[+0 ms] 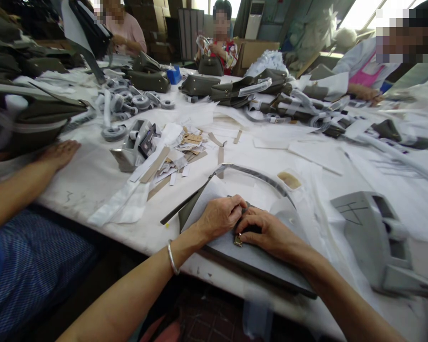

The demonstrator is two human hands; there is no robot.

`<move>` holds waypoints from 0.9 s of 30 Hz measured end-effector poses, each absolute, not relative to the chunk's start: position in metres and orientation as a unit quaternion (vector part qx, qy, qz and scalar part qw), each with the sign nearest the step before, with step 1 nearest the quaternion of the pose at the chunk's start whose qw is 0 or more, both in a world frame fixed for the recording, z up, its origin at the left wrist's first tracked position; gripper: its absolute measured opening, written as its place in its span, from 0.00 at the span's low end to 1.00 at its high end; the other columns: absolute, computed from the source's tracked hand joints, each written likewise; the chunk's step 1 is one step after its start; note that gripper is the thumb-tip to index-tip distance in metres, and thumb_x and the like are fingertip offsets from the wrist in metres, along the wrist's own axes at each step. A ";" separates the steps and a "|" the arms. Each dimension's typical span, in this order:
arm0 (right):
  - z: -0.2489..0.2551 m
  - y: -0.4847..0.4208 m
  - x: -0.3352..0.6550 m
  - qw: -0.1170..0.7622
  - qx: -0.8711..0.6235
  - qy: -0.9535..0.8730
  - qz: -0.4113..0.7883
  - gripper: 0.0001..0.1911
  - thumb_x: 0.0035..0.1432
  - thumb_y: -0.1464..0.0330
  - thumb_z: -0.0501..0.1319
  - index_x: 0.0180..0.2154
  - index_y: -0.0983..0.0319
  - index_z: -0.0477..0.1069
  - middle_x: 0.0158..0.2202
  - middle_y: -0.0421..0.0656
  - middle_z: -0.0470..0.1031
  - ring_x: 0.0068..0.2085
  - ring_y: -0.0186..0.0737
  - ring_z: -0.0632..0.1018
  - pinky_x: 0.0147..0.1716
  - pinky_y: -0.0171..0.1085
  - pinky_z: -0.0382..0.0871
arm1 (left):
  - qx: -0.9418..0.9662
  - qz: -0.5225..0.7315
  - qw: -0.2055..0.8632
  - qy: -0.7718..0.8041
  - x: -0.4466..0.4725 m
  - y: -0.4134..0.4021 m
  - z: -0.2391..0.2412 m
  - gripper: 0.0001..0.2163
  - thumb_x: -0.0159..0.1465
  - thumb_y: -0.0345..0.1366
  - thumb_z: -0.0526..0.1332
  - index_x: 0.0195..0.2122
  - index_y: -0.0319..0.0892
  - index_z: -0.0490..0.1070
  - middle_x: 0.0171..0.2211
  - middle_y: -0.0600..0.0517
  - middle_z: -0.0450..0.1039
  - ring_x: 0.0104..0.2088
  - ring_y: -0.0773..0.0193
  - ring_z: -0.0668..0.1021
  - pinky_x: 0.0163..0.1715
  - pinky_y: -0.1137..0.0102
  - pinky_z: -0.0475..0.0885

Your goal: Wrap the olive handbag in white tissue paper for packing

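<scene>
A dark olive handbag (187, 209) lies flat at the table's front edge, largely covered by a sheet of white paper (209, 189). Its handle (257, 175), wrapped in clear film, arches away behind it. My left hand (219, 216) rests over the bag with the fingers closed in a pinch; what they hold is hidden. Right beside it, my right hand (264, 232) is curled, thumb and fingers closing on a small gold-coloured metal fitting (238, 240). A dark strip shows between the two hands. The fingertips nearly meet.
Left of the bag lie paper and card scraps (178, 159) and a grey tape dispenser (131, 145). Another grey dispenser (374, 237) stands at right. Wrapped straps (128, 102) and olive bags (235, 88) pile up behind. A co-worker's hand (60, 153) rests at left; other people sit opposite.
</scene>
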State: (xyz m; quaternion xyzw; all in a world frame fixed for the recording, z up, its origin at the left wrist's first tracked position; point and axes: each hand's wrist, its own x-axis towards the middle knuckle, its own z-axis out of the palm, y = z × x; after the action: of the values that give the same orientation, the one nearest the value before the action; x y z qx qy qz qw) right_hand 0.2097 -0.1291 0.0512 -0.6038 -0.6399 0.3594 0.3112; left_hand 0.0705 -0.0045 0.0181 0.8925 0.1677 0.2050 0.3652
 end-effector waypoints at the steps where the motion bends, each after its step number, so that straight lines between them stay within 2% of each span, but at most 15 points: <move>1: 0.051 -0.128 0.209 0.309 -0.610 -0.639 0.353 0.04 0.57 0.70 0.68 0.30 0.56 0.77 0.34 0.37 0.77 0.43 0.40 0.76 0.47 0.39 0.68 | 0.892 0.204 0.366 0.169 0.071 -0.005 0.018 0.07 0.65 0.27 0.56 0.40 0.43 0.72 0.29 0.55 0.75 0.29 0.67 0.76 0.32 0.75 0.68; 7: 0.051 -0.128 0.200 0.247 -0.673 -0.639 0.280 0.07 0.53 0.74 0.69 0.27 0.58 0.75 0.33 0.39 0.75 0.39 0.41 0.74 0.41 0.39 0.66 | 0.888 0.211 0.366 0.180 0.070 -0.006 0.021 0.08 0.65 0.27 0.56 0.41 0.43 0.72 0.29 0.55 0.75 0.30 0.67 0.77 0.34 0.74 0.69; 12: 0.046 -0.134 0.179 0.167 -0.743 -0.631 0.148 0.06 0.55 0.74 0.64 0.29 0.60 0.68 0.35 0.43 0.71 0.39 0.46 0.71 0.41 0.44 0.64 | 0.883 0.214 0.373 0.186 0.070 -0.006 0.020 0.08 0.65 0.27 0.55 0.41 0.43 0.72 0.31 0.54 0.76 0.32 0.66 0.78 0.36 0.74 0.70; 17: 0.042 -0.134 0.162 0.103 -0.757 -0.642 0.066 0.03 0.57 0.74 0.57 0.33 0.61 0.68 0.36 0.48 0.71 0.40 0.49 0.70 0.41 0.46 0.64 | 0.882 0.216 0.378 0.181 0.071 -0.006 0.019 0.07 0.66 0.29 0.55 0.41 0.43 0.72 0.32 0.54 0.77 0.33 0.67 0.78 0.37 0.75 0.71; 20: 0.052 -0.132 0.167 0.127 -0.756 -0.635 0.098 0.04 0.58 0.74 0.57 0.31 0.61 0.68 0.36 0.47 0.71 0.40 0.48 0.71 0.41 0.44 0.65 | 0.886 0.213 0.371 0.180 0.071 -0.006 0.019 0.08 0.66 0.29 0.54 0.42 0.43 0.72 0.31 0.55 0.76 0.32 0.67 0.77 0.37 0.75 0.71; 23: 0.070 -0.138 0.184 0.194 -0.734 -0.614 0.214 0.11 0.64 0.68 0.55 0.28 0.59 0.68 0.33 0.43 0.72 0.37 0.42 0.73 0.39 0.40 0.66 | 0.893 0.214 0.356 0.173 0.071 -0.006 0.019 0.08 0.65 0.28 0.56 0.41 0.43 0.72 0.31 0.55 0.76 0.32 0.67 0.77 0.37 0.74 0.71; 25: 0.081 -0.149 0.197 0.221 -0.734 -0.591 0.252 0.14 0.67 0.62 0.54 0.30 0.58 0.71 0.33 0.41 0.74 0.35 0.40 0.74 0.38 0.40 0.67 | 0.900 0.209 0.346 0.164 0.071 -0.005 0.021 0.07 0.66 0.27 0.56 0.41 0.43 0.73 0.33 0.54 0.77 0.34 0.66 0.78 0.39 0.73 0.71; 27: 0.087 -0.165 0.208 0.226 -0.738 -0.585 0.251 0.11 0.66 0.59 0.57 0.35 0.57 0.74 0.36 0.41 0.76 0.38 0.42 0.75 0.40 0.41 0.68 | 0.913 0.189 0.333 0.143 0.070 -0.003 0.026 0.07 0.66 0.27 0.57 0.41 0.42 0.73 0.37 0.53 0.77 0.36 0.65 0.78 0.42 0.72 0.70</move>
State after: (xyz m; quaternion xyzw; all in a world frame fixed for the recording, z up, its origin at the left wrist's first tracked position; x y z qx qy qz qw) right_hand 0.2079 -0.1655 0.0870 -0.7376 -0.5849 0.2509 0.2255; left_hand 0.0704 -0.0031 0.0264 0.9129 0.1425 0.1888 0.3327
